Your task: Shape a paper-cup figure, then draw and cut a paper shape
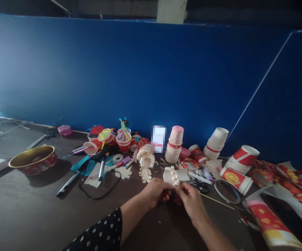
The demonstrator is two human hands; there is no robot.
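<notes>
A small round white paper piece (168, 176), with curled tabs along its right edge, is held up between my two hands. My left hand (158, 192) is closed on its lower left side, with the thumb on top. My right hand (188, 198) pinches it at the lower right, by the curled tabs. Just behind stands a white paper shape (146, 161) covered in similar curls. A tall stack of paper cups (174, 144) with a pink top rises farther back.
Scissors (202, 187), a wooden stick (217, 201) and a clear ring (226, 191) lie to the right, near red and white cups (236, 179). On the left are a gold-rimmed bowl (36, 169), a hot glue gun with cord (72, 179) and decorated cups (124, 141). A blue partition (130, 73) closes the back.
</notes>
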